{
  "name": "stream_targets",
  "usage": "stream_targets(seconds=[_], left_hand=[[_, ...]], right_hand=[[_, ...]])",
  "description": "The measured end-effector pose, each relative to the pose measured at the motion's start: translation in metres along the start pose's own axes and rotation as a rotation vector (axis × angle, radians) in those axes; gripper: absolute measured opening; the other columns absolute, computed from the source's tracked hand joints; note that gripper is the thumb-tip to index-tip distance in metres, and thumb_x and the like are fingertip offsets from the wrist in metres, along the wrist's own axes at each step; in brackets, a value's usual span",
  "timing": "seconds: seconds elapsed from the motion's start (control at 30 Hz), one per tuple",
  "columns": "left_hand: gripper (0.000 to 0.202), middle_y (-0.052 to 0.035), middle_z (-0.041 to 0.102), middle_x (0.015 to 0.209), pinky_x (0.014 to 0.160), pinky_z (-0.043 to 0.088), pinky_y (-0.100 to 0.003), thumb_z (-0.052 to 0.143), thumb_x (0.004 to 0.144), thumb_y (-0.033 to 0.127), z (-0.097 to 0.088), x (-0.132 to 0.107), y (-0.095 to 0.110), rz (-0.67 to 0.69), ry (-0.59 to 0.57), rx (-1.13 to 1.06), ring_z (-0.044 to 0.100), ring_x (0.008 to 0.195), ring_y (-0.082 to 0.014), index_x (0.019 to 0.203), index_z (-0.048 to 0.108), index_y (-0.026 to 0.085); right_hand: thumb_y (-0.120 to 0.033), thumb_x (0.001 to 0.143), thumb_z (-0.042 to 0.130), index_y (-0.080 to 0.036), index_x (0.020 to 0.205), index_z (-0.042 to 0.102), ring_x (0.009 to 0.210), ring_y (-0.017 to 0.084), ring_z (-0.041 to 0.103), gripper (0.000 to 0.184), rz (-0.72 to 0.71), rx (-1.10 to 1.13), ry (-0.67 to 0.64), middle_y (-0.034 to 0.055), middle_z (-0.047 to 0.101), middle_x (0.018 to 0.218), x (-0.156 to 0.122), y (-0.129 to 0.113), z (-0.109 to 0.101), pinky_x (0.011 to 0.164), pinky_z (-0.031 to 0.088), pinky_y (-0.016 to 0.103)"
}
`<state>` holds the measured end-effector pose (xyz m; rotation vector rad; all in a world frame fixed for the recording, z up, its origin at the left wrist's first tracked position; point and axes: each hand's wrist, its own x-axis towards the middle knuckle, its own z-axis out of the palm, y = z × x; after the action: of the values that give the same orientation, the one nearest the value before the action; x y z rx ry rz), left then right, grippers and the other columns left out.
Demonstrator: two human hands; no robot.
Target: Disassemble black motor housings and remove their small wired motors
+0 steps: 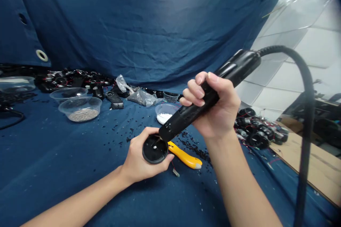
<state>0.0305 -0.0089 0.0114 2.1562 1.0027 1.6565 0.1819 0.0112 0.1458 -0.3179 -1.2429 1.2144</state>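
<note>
My left hand [141, 158] grips a round black plastic housing [153, 153] from below, its open side facing up with a small pale spot inside. My right hand [213, 106] is wrapped around a thick black corded handheld tool [237, 68], possibly a hot-air or glue tool. The tool's nozzle end reaches the housing's upper rim. Its thick black cord [307, 88] arcs up and away to the right. A yellow-handled cutter [185, 156] lies on the blue cloth just under my left hand.
Blue cloth [53, 191] covers the table, scattered with black pellets. Behind it stand clear plastic bowls of grey granules [81, 114] and white granules [163, 113], beside a heap of wired black parts [71, 81]. More round black parts [257, 133] sit at right, near a cardboard sheet [311, 156].
</note>
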Motion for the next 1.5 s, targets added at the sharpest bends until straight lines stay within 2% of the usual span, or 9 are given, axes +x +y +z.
stream_targets(seconds=[0.27,0.63,0.87,0.97,1.03,1.13,1.2,1.33,1.5], left_hand=[[0.043,0.0017,0.069,0.079,0.066,0.053,-0.026,0.077,0.065,0.032,0.0,0.0,0.002,-0.038,0.007,0.024,0.065,0.066,-0.016,0.1,0.055,0.021],[0.041,0.0019,0.069,0.079,0.065,0.052,-0.025,0.077,0.066,0.03,0.001,-0.001,-0.001,-0.085,-0.025,-0.034,0.064,0.065,-0.0156,0.1,0.054,0.02],[0.036,0.0032,0.066,0.074,0.061,0.048,-0.023,0.075,0.066,0.025,0.005,0.002,-0.005,-0.161,-0.022,-0.053,0.06,0.062,-0.0136,0.094,0.054,0.019],[0.033,0.0038,0.064,0.073,0.06,0.047,-0.022,0.074,0.067,0.023,0.006,0.003,-0.008,-0.194,-0.035,-0.074,0.057,0.062,-0.013,0.092,0.054,0.019],[0.031,0.0035,0.063,0.075,0.061,0.046,-0.022,0.073,0.067,0.023,0.006,0.003,-0.011,-0.211,-0.033,-0.085,0.057,0.064,-0.0132,0.092,0.054,0.019],[0.03,0.0049,0.06,0.072,0.059,0.044,-0.021,0.073,0.067,0.022,0.006,0.003,-0.013,-0.22,-0.02,-0.087,0.054,0.062,-0.0119,0.09,0.054,0.019],[0.03,0.006,0.058,0.069,0.057,0.043,-0.02,0.073,0.067,0.021,0.006,0.002,-0.014,-0.228,-0.025,-0.088,0.051,0.059,-0.011,0.09,0.054,0.019],[0.029,0.0056,0.058,0.069,0.056,0.043,-0.021,0.073,0.066,0.02,0.007,0.001,-0.014,-0.24,-0.036,-0.097,0.05,0.059,-0.0109,0.089,0.055,0.018],[0.028,0.0055,0.059,0.069,0.056,0.043,-0.02,0.072,0.065,0.018,0.008,0.003,-0.013,-0.221,-0.035,-0.124,0.052,0.059,-0.0105,0.088,0.056,0.018]], right_hand=[[-0.041,0.079,0.067,-0.021,0.059,0.045,0.043,0.006,0.03,0.036,-0.036,-0.095,-0.054,-0.0071,0.031,0.054,-0.001,-0.005,0.001,0.046,0.037,0.023],[-0.038,0.075,0.071,-0.021,0.06,0.045,0.043,0.006,0.032,0.034,-0.06,-0.064,-0.076,-0.0074,0.036,0.053,-0.004,-0.003,0.004,0.047,0.038,0.024],[-0.038,0.075,0.074,-0.022,0.069,0.054,0.045,0.008,0.043,0.026,-0.095,-0.138,-0.152,-0.0053,0.047,0.057,-0.011,0.005,0.008,0.048,0.041,0.026],[-0.03,0.074,0.075,-0.023,0.08,0.062,0.051,0.008,0.05,0.016,-0.119,-0.112,-0.159,-0.0031,0.057,0.071,-0.013,0.009,0.013,0.052,0.044,0.027],[-0.025,0.073,0.075,-0.024,0.091,0.066,0.06,0.01,0.055,0.02,-0.147,-0.087,-0.138,-0.002,0.061,0.079,-0.014,0.011,0.016,0.059,0.046,0.027],[-0.022,0.072,0.075,-0.026,0.1,0.067,0.066,0.013,0.055,0.029,-0.177,-0.097,-0.109,-0.0035,0.057,0.069,-0.014,0.013,0.019,0.066,0.047,0.028],[-0.026,0.072,0.077,-0.026,0.097,0.067,0.062,0.013,0.052,0.028,-0.176,-0.119,-0.108,-0.0045,0.049,0.063,-0.014,0.015,0.019,0.064,0.046,0.029],[-0.034,0.071,0.081,-0.027,0.088,0.063,0.06,0.014,0.048,0.025,-0.172,-0.154,-0.089,-0.0033,0.045,0.064,-0.015,0.016,0.019,0.058,0.044,0.029],[-0.032,0.073,0.078,-0.026,0.084,0.061,0.06,0.013,0.047,0.022,-0.185,-0.156,-0.117,-0.0028,0.045,0.066,-0.014,0.017,0.016,0.058,0.044,0.028]])
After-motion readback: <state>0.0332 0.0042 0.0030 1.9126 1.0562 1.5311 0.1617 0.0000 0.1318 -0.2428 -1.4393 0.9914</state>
